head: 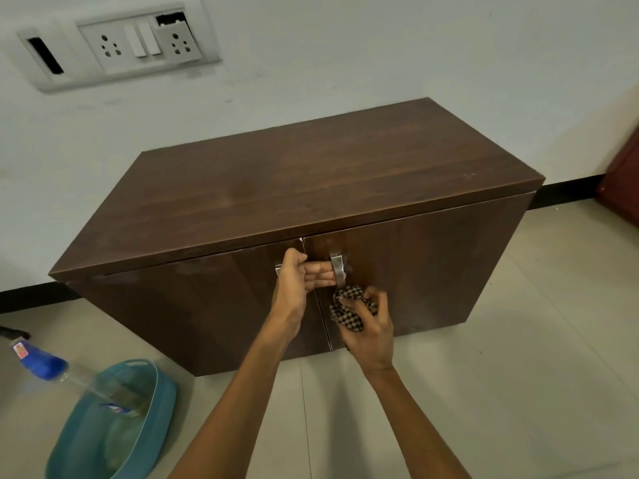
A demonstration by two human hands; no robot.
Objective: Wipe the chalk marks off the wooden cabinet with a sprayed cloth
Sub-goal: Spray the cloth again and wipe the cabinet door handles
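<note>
A low dark wooden cabinet stands on the floor against the wall, both doors closed. Faint pale smears show on the left door near its top edge. My left hand is at the seam between the doors, with its fingers curled onto the right door's metal handle. My right hand holds a bunched black-and-cream checked cloth pressed against the right door just below that handle.
A clear spray bottle with a blue label lies on the floor at the left, its end over a teal plastic basin. A switch and socket panel is on the wall. A reddish piece of furniture stands at the right edge.
</note>
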